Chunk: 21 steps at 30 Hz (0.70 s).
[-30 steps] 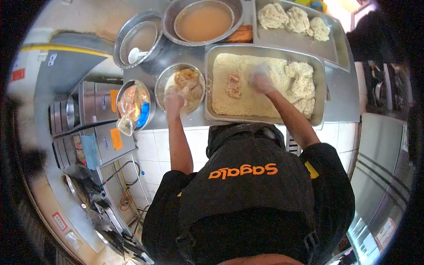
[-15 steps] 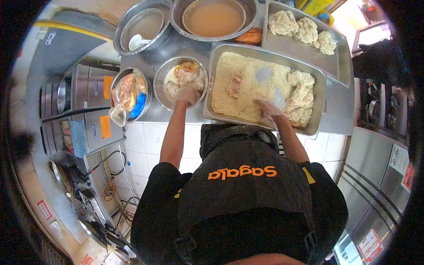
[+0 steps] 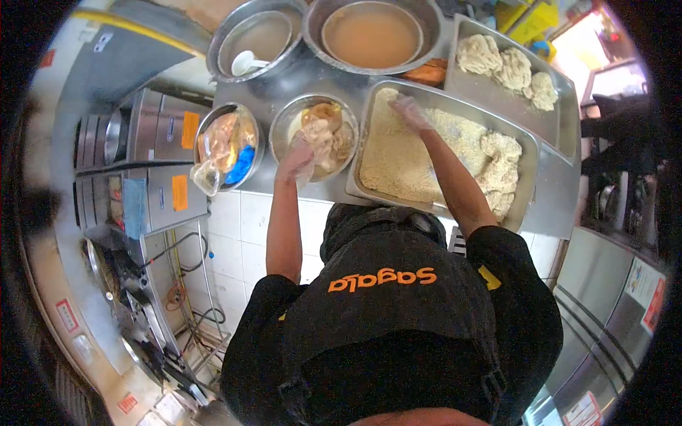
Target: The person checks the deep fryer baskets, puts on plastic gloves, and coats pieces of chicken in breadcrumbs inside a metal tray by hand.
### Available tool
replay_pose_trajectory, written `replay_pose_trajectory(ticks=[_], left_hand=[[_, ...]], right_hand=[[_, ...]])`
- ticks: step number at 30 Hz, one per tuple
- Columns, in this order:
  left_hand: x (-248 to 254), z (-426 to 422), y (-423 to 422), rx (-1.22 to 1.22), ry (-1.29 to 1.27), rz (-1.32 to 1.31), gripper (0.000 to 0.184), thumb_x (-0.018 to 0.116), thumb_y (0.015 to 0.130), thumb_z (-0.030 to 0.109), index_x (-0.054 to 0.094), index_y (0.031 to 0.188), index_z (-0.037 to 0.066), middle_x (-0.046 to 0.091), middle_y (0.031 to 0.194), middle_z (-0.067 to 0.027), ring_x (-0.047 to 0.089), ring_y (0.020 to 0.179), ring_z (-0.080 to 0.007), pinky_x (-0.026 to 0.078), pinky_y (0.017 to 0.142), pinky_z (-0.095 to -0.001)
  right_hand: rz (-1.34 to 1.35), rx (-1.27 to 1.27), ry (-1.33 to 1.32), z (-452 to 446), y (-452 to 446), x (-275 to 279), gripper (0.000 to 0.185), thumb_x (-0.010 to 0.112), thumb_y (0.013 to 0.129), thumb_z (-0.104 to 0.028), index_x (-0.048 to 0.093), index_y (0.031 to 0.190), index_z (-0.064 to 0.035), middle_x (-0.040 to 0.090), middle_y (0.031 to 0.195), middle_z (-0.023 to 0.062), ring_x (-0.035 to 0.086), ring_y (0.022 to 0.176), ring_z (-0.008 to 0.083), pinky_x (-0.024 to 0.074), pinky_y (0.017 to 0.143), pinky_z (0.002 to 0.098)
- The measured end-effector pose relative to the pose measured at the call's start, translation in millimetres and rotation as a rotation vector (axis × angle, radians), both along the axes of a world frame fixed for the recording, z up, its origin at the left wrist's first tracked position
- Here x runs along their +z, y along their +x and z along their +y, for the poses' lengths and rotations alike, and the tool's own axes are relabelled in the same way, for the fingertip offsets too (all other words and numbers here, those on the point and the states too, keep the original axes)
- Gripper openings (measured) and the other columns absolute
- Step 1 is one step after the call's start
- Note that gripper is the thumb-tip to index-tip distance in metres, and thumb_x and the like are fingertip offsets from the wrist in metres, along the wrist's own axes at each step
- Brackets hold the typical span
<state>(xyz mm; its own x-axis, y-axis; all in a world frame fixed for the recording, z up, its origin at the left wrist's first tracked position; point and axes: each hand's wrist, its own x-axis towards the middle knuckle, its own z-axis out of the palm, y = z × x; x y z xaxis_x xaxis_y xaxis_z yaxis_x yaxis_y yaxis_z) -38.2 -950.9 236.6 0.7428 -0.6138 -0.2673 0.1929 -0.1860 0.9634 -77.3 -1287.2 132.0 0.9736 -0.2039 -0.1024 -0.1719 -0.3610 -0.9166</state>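
Note:
My left hand (image 3: pixel 295 157), in a clear glove, is over the near left rim of a steel bowl (image 3: pixel 349 157). Its fingertips meet pale raw meat (image 3: pixel 321 138) lying in whitish liquid; whether they grip it cannot be made out. My right hand (image 3: pixel 410 113), also gloved, rests on the crumbly breading (image 3: pixel 391 160) near the far left corner of a deep steel tray (image 3: pixel 529 192), fingers extended and holding nothing visible. Coated pieces (image 3: pixel 501 167) lie along that tray's right side. The pinkish piece seen earlier at the tray's left does not show now.
Behind are a basin (image 3: pixel 256 39) with a white scoop (image 3: pixel 247 64) and a larger basin of brownish liquid (image 3: pixel 373 35). A second tray (image 3: pixel 568 128) at the back right bears three coated pieces (image 3: pixel 513 69). Left stands a bowl (image 3: pixel 259 135) with bagged food and something blue (image 3: pixel 242 165).
My right hand has moved from the tray's near side to its far left. The pinkish piece there has gone from sight. My left hand has drawn toward the bowl's left rim. The view has shifted.

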Motion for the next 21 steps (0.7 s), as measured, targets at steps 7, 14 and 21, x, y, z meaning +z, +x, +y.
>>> replay_pose_trajectory(ticks=[7, 14, 21], left_hand=[[-21.0, 19.4, 13.9, 0.233, 0.381, -0.288, 0.043, 0.066, 0.077, 0.014, 0.055, 0.117, 0.004, 0.054, 0.118, -0.0138, 0.054, 0.105, -0.0224, 0.048, 0.085, -0.0362], [-55.8, 64.0, -19.7, 0.096, 0.168, -0.036, 0.042, 0.060, 0.082, 0.017, 0.049, 0.120, 0.002, 0.061, 0.098, -0.0042, 0.059, 0.084, -0.0167, 0.047, 0.073, -0.0300], [-49.5, 33.6, 11.0, 0.219, -0.157, 0.277, 0.041, 0.060, 0.082, 0.017, 0.050, 0.120, 0.003, 0.060, 0.101, -0.0038, 0.058, 0.086, -0.0163, 0.047, 0.076, -0.0301]], right_hand=[[0.171, 0.065, -0.976, 54.9, -44.5, -1.8, 0.043, 0.050, 0.085, -0.039, 0.058, 0.101, 0.0000, 0.053, 0.111, 0.0209, 0.047, 0.102, 0.0396, 0.0397, 0.081, 0.0487], [-0.007, -0.169, -0.845, 90.8, -74.6, 1.9, 0.038, 0.047, 0.086, -0.034, 0.056, 0.102, -0.0004, 0.050, 0.108, 0.0255, 0.043, 0.104, 0.0402, 0.0310, 0.091, 0.0494], [0.190, -0.254, -0.811, 42.7, -43.6, -13.3, 0.046, 0.040, 0.090, -0.039, 0.054, 0.114, -0.0015, 0.054, 0.109, 0.0214, 0.046, 0.103, 0.0404, 0.0287, 0.096, 0.0500]])
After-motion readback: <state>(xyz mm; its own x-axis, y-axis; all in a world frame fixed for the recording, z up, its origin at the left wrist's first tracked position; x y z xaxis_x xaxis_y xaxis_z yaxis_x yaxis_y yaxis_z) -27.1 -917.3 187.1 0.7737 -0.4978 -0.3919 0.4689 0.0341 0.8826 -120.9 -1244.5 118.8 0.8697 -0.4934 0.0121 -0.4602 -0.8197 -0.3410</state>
